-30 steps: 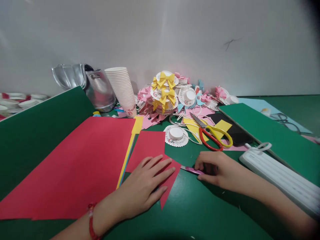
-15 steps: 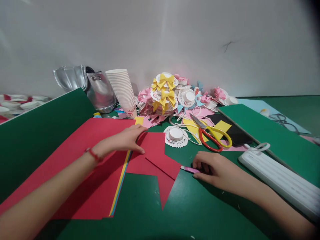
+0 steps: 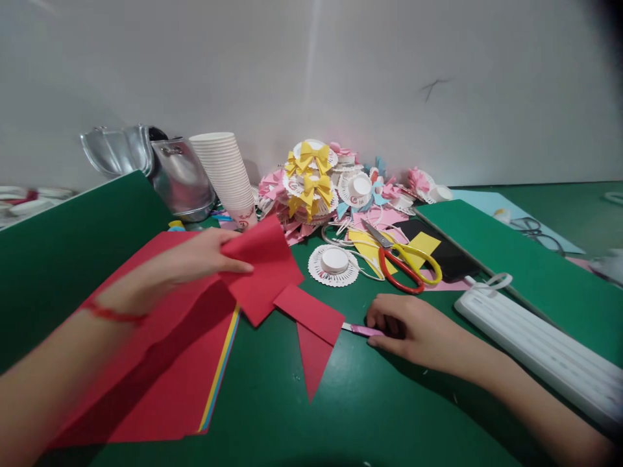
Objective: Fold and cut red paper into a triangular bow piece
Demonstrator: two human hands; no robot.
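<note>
My left hand pinches a piece of red paper by its left side, raised and bent above the large red paper sheets. On the table, my right hand is closed around a small pink craft knife. The knife's blade tip meets the right end of a red paper strip. Partly under that strip lies a pointed red paper piece. Yellow and blue edges show beneath the large red sheets.
Scissors with red and yellow handles lie beside a lacy white paper hat. Behind stand stacked paper cups and a heap of bow decorations. A white power strip is at right, a green board at left.
My left hand has lifted a red paper piece off the table and moved it left, apart from the strip. My right hand stays with the knife near the strip's end.
</note>
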